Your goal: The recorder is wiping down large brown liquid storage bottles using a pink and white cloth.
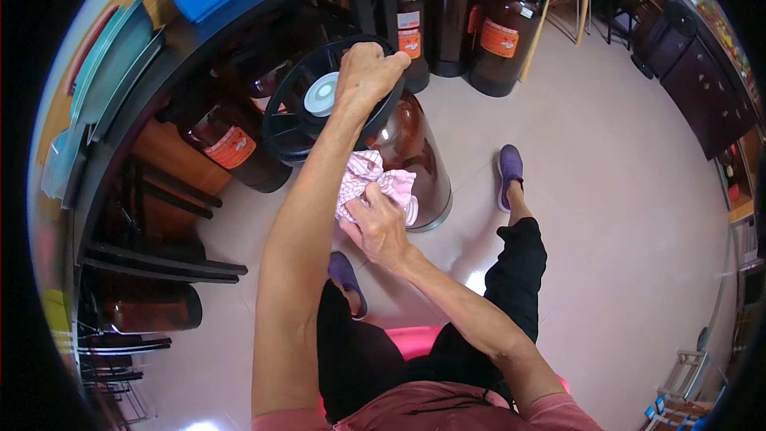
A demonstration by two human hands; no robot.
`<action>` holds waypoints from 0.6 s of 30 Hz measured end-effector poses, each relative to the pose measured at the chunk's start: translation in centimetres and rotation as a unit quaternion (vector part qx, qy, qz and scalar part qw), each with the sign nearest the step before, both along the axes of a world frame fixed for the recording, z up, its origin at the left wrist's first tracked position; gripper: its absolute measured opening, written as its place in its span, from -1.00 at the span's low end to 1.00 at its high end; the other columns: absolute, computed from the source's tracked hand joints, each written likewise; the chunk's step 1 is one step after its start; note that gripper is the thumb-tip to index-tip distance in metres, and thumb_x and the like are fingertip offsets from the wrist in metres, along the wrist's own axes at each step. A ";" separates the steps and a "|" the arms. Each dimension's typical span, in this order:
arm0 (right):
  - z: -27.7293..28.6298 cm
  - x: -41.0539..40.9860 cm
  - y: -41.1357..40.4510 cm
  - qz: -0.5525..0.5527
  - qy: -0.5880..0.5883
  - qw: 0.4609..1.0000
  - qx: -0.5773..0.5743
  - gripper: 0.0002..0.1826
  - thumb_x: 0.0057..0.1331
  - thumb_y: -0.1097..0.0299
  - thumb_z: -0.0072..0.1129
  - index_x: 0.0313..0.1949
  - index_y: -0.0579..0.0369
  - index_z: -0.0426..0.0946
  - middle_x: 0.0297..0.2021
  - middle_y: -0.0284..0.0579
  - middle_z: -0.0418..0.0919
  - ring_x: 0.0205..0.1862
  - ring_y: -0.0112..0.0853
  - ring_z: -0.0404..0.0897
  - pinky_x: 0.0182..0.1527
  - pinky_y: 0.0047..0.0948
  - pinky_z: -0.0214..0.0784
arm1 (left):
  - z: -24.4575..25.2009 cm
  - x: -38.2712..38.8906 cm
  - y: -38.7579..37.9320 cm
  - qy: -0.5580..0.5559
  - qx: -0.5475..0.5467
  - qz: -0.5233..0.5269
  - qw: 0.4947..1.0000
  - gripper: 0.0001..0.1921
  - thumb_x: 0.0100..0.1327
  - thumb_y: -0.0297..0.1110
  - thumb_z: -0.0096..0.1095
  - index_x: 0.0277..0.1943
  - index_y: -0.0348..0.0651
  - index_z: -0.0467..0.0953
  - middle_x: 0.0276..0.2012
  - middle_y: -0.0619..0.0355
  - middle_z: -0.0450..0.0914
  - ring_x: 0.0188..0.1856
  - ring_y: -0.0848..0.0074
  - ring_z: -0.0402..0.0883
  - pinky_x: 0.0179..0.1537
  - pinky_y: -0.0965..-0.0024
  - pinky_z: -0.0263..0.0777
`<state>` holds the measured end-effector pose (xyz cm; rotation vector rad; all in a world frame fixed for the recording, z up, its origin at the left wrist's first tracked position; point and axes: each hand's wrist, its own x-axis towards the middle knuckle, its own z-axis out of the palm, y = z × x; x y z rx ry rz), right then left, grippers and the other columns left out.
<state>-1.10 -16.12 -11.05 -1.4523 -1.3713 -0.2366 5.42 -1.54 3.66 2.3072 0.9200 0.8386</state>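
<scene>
A large brown see-through jar (428, 173) stands tilted on the floor before me, between my feet. Its wide black top (287, 131) has an upright rim and a white round cap (321, 94) at the centre. My left hand (368, 72) is closed over the far right part of that rim. Lower down, my right hand (380, 224) holds a crumpled pink-and-white checked cloth (365, 176) against the jar's side. The cloth and my left forearm hide part of the jar's near side.
Similar brown jars with orange labels (499, 36) stand beyond and to the left (230, 146), under a dark table edge (197, 36). Dark wooden chair legs (167, 266) jut in at left. I sit on a pink stool (413, 341). A dark cabinet (706, 96) lines the right.
</scene>
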 end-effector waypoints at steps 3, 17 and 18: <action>0.8 -0.9 1.1 -0.003 -0.015 0.999 -0.051 -0.77 0.01 0.38 0.28 -0.35 0.10 0.44 -0.40 -0.02 0.32 -0.38 -0.19 0.51 -0.41 -0.27 0.40 | 0.0 -0.3 0.8 -0.001 -0.029 0.009 1.000 -0.54 -0.09 -0.03 0.23 -0.61 -0.41 0.48 -0.67 -0.04 0.48 -0.56 0.38 0.46 -0.43 0.28 0.34; -7.3 -4.0 9.8 0.072 0.002 0.917 -0.393 -0.81 0.13 0.30 0.13 -0.28 0.03 0.62 -0.25 0.00 0.58 -0.22 -0.20 0.59 -0.13 -0.26 0.40 | 0.2 1.1 -2.0 -0.012 -0.020 -0.024 0.999 -0.57 -0.05 -0.08 0.25 -0.64 -0.38 0.44 -0.68 -0.01 0.42 -0.57 0.41 0.42 -0.45 0.29 0.32; -8.2 -3.7 9.5 0.071 -0.006 0.902 -0.426 -0.81 0.13 0.30 0.13 -0.28 0.03 0.63 -0.24 0.00 0.60 -0.20 -0.21 0.59 -0.10 -0.27 0.41 | 0.5 1.2 -2.5 0.003 -0.031 -0.014 0.999 -0.60 -0.03 -0.12 0.22 -0.58 -0.41 0.48 -0.59 -0.09 0.50 -0.49 0.30 0.51 -0.35 0.26 0.38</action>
